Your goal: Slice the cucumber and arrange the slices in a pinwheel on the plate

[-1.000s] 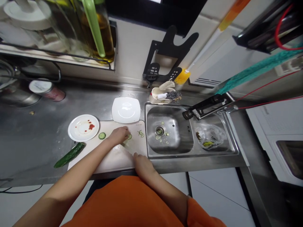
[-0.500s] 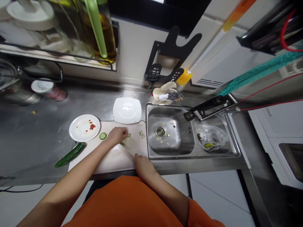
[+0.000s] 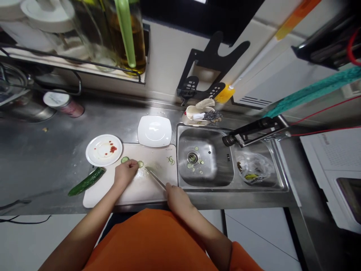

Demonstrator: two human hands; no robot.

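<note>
My left hand (image 3: 126, 174) is closed, its fingertips pinching the edge of a thin round cucumber slice (image 3: 140, 164) over the white cutting board (image 3: 135, 195). Another slice (image 3: 125, 159) lies just behind those fingers. Gripped by its handle in my right hand (image 3: 178, 199) is a knife (image 3: 156, 178), the blade slanting left over the board with its tip near the pinched slice. Curved strips of peel (image 3: 170, 161) rest at the board's right side. A cut cucumber (image 3: 87, 182) lies across the board's left edge.
Behind the board sits a white square plate (image 3: 154, 131); at left, a round plate (image 3: 94, 155) holds red bits. The sink (image 3: 217, 171) on the right has several pale slices round its drain. A plastic bag (image 3: 259, 165) lies in the neighbouring basin. Bottles stand on a rack (image 3: 107, 73) above.
My left hand has moved left and toward me, away from the board's middle, with a slice at its fingertips. The knife blade now shows clearly. The whole view has shifted slightly.
</note>
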